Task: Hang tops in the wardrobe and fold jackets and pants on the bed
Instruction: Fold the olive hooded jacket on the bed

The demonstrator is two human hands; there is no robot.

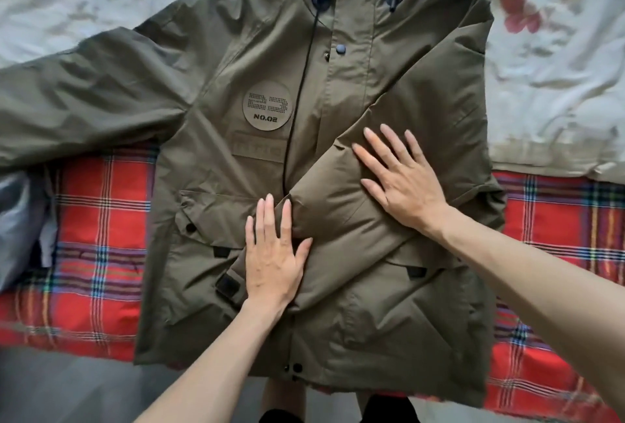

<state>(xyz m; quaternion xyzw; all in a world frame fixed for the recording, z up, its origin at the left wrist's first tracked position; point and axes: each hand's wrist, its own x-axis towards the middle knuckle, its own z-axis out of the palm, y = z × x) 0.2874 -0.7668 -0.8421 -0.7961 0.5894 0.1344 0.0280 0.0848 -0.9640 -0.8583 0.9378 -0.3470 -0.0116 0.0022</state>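
An olive-green hooded jacket [236,60] lies front up on the bed, with a round "NO.02" patch on its chest. Its right sleeve [406,111] is folded diagonally across the front, down toward the lower middle. The other sleeve [67,94] stretches out flat to the left. My left hand [274,253] presses flat on the cuff end of the folded sleeve, fingers straight. My right hand [402,179] lies flat on the same sleeve further up, fingers spread. Neither hand grips the cloth.
A red plaid blanket [101,219] covers the near part of the bed. A pale floral sheet [541,50] lies crumpled behind the jacket. A grey-blue garment [17,219] sits at the left edge. The jacket's hem hangs over the bed's front edge.
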